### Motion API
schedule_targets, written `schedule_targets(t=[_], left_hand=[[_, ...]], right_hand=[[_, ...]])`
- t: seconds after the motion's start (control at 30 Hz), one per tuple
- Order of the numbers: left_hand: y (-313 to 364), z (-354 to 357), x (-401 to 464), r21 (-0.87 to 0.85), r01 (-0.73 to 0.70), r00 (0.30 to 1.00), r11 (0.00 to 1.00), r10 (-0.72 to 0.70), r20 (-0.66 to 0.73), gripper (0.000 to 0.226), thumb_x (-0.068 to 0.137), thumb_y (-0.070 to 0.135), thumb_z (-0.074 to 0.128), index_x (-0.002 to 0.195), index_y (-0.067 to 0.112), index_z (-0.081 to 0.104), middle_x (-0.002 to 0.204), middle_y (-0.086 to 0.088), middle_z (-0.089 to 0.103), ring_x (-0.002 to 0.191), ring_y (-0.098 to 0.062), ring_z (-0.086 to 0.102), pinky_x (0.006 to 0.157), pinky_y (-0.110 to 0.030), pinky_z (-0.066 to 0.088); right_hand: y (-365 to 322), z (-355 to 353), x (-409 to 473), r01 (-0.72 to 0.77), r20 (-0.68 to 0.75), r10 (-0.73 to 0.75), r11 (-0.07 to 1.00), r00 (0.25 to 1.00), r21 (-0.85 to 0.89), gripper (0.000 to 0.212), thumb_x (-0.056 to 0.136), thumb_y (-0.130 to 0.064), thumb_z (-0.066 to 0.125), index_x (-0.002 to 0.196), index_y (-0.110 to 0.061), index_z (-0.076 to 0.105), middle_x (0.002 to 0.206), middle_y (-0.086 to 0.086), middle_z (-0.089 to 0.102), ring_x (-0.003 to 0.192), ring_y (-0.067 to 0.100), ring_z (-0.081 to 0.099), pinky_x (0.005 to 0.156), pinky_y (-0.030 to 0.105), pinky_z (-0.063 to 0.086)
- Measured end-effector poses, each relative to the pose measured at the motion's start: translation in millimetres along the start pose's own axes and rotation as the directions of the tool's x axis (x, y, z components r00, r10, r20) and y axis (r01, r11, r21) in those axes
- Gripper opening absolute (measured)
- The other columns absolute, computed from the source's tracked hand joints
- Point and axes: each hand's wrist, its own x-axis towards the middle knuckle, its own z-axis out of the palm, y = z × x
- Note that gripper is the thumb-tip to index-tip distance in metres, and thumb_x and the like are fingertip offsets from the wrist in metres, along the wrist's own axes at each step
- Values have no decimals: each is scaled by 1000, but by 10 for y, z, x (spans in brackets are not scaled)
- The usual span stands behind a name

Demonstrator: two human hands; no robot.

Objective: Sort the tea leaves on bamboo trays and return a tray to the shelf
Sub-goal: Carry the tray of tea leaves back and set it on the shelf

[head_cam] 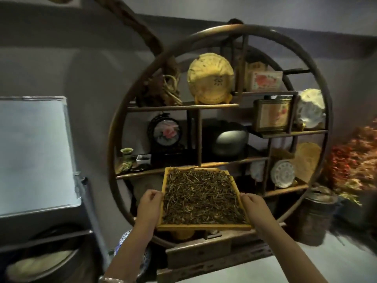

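A rectangular bamboo tray point(201, 227) filled with dark dried tea leaves point(201, 198) is held level in front of the round wooden shelf point(224, 30). My left hand point(149, 203) grips the tray's left rim with curled fingers. My right hand point(254, 204) grips the right rim the same way. The tray's far edge reaches the lower middle shelf board point(234, 162), just below a dark round pot point(229, 142).
The shelf holds a yellow wrapped tea cake point(211, 78), a flowered box point(266, 80), a framed picture point(273, 115), a round flower ornament point(167, 133), small cups point(126, 154) and a patterned plate point(283, 173). A whiteboard point(34, 154) stands left; a metal canister point(316, 215) and red foliage point(355, 158) stand right.
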Motion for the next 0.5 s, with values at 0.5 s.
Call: schedule_targets(t=[0.5], left_hand=[[-387,388,2141,-17,122,975,992,-122,-187,19,98,26,47,93,14,62,96,-9,64,92,-28,61,80,-43,48]], right_hand=[[147,1075,2739,110,145,-101,992,984,-55,37,98,-26,45,84,1,66,85,22,68,74,27,62,61,32,42]])
